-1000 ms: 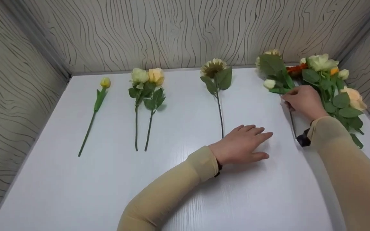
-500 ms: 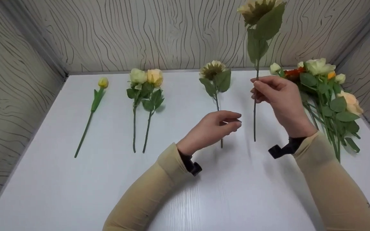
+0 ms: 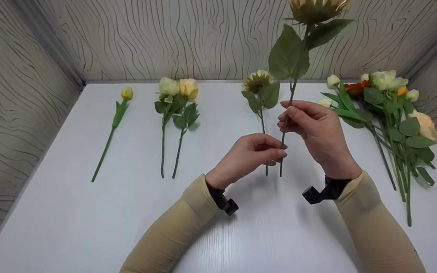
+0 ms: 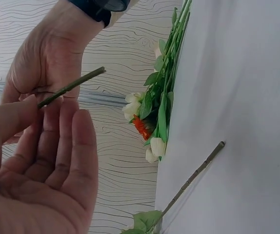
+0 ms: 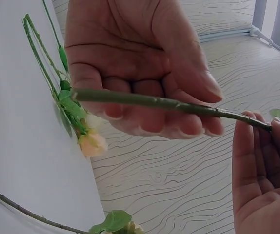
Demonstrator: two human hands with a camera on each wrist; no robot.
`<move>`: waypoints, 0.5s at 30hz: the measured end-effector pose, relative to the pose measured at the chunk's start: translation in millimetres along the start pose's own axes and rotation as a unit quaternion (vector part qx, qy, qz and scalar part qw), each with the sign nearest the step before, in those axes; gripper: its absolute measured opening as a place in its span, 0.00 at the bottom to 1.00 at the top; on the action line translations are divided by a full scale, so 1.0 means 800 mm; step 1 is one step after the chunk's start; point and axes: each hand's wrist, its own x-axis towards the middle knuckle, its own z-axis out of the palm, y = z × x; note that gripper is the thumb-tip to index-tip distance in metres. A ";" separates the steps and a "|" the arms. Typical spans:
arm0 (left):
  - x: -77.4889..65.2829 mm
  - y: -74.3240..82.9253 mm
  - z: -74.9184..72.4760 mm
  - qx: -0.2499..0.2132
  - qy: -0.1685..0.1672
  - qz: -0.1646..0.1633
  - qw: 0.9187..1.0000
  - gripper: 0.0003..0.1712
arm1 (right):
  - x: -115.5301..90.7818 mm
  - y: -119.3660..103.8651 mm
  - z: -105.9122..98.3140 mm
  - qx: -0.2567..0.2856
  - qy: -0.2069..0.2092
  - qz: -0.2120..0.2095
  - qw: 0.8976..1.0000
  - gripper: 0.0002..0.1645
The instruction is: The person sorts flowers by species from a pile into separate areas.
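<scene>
A pale-petalled sunflower [image 3: 288, 53] stands raised off the table, its bloom cut off by the top edge of the head view. My right hand [image 3: 323, 138] pinches its stem between thumb and fingers below the leaves. Lower down, my left hand [image 3: 247, 155] pinches the same stem near its bottom end. The left wrist view shows the cut stem end [image 4: 81, 80] poking out past the left thumb. A second sunflower [image 3: 271, 94] lies on the table just behind the left hand, its stem partly hidden by it.
A yellow tulip [image 3: 120, 113] lies at the left of the white table [image 3: 70, 220]. Beside it are a pale green rose [image 3: 168, 87] and a peach rose [image 3: 189, 89]. Several mixed flowers [image 3: 389, 102] are heaped at the right. Patterned walls [image 3: 218, 41] enclose the table.
The right hand has lifted the sunflower from the right-hand heap and brought it leftward. My left hand went from spread flat over the table to pinching the stem's lower part.
</scene>
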 end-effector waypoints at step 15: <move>-0.001 -0.001 0.000 0.085 0.034 0.010 0.996 0.04 | 0.003 0.004 -0.002 -0.015 0.007 0.003 1.000 0.20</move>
